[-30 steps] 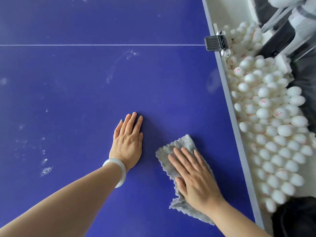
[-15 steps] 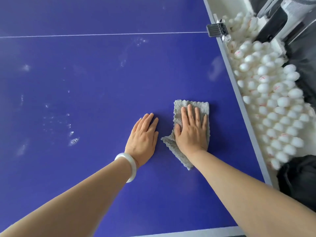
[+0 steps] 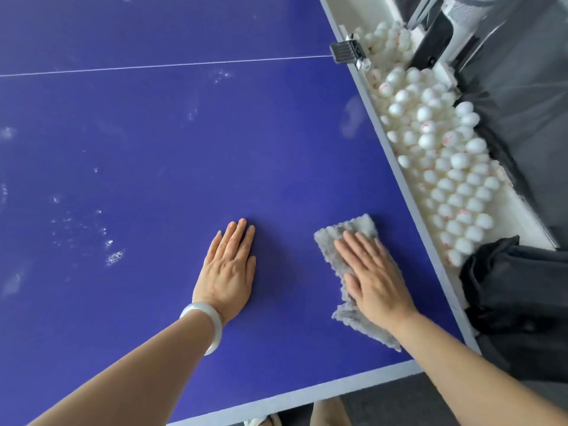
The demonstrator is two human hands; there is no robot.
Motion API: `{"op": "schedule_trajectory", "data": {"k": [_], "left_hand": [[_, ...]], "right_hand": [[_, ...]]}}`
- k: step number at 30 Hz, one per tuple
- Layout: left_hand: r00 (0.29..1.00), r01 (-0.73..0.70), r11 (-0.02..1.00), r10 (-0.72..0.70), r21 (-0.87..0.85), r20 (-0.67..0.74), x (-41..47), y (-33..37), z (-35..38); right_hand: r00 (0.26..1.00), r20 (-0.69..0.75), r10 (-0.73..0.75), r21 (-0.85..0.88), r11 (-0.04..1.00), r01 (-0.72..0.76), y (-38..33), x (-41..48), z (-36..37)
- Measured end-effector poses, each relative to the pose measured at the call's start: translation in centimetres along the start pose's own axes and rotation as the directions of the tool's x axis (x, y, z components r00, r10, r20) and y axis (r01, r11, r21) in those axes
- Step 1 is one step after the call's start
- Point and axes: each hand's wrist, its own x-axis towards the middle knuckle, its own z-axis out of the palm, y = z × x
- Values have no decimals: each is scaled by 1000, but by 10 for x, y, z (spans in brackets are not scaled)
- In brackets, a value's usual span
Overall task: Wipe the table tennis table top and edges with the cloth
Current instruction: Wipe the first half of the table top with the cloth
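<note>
1. Step in hand: the top surface is being wiped. The right hand (image 3: 373, 281) is pressing the grey cloth (image 3: 350, 233) flat against the blue table top (image 3: 184, 133), with its fingers straight and close together, pinching nothing.
2. The cloth is lying near the right side edge (image 3: 396, 179) and the near edge (image 3: 307, 392), touching neither.
3. The left hand (image 3: 229, 272) is resting palm-down on the bare top beside the cloth, fingers straight and closed up.
4. Next move, as judged: white smudges (image 3: 115, 256) are showing well to the left, so the cloth is needing a sweep across them under even pressure. Both edges are also awaiting a pass.
5. Hidden or unclear: the palm is covering the cloth's middle, and the frame is cutting off the table's left and far parts. The black clamp (image 3: 345, 52) on the side edge is probably a net fitting — no net is showing.
</note>
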Motion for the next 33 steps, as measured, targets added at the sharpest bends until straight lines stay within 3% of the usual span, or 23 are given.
{"op": "schedule_trajectory", "data": {"k": [2, 4, 6, 7, 9, 11, 12, 15, 18, 19, 20, 22, 23, 25, 29, 31, 33], "left_hand": [[1000, 1, 1000, -1, 10, -1, 0, 1, 1], [1000, 6, 1000, -6, 16, 3, 1, 1, 1], [1000, 3, 1000, -3, 22, 6, -1, 2, 0], [1000, -1, 1000, 1, 22, 1, 0, 2, 0], [1000, -8, 1000, 8, 10, -2, -1, 1, -1], [1000, -19, 1000, 19, 0, -9, -2, 0, -1], [1000, -22, 1000, 22, 0, -12, -2, 0, -1], [1000, -16, 1000, 16, 9, -13, -2, 0, 0], [1000, -9, 1000, 9, 15, -13, -2, 2, 2], [1000, -6, 1000, 6, 13, -14, -2, 1, 2], [1000, -3, 1000, 3, 12, -16, -3, 1, 3], [1000, -3, 1000, 3, 19, -20, -3, 2, 3], [1000, -4, 1000, 4, 18, -20, -3, 2, 3], [1000, -3, 1000, 3, 6, -21, -2, 2, 4], [999, 17, 1000, -17, 15, -33, -2, 5, 4], [999, 22, 1000, -22, 7, -27, -2, 4, 3], [1000, 19, 1000, -18, 6, -22, -3, 4, 3]], "right_hand": [[959, -2, 283, 6, 959, -283, 34, -4, -6], [843, -18, 538, 16, 843, -538, 15, 4, -4], [766, -50, 640, 38, 768, -639, -38, 12, 1], [803, -77, 592, 61, 806, -589, -64, 11, 7], [956, -49, 288, 50, 957, -286, -97, -4, 14], [1000, -16, 4, 43, 999, -4, -70, -24, 13], [999, -15, -41, 51, 998, 41, -45, -34, 11], [991, -42, 126, 74, 990, -123, 28, -60, 3], [938, -18, 346, 70, 937, -344, 52, -69, -1], [886, -25, 463, 58, 885, -461, 46, -68, 1], [784, -26, 621, 69, 783, -618, 36, -67, 3], [489, 10, 872, 123, 484, -866, 12, -64, 5], [388, 51, 920, 137, 379, -915, 0, -62, 4], [329, 120, 937, 133, 313, -940, -22, -60, 1], [407, 141, 902, 90, 398, -913, -73, -46, -1], [525, 113, 843, 99, 516, -851, -110, -33, 1], [699, 56, 713, 113, 691, -714, -149, -17, 3]]}}
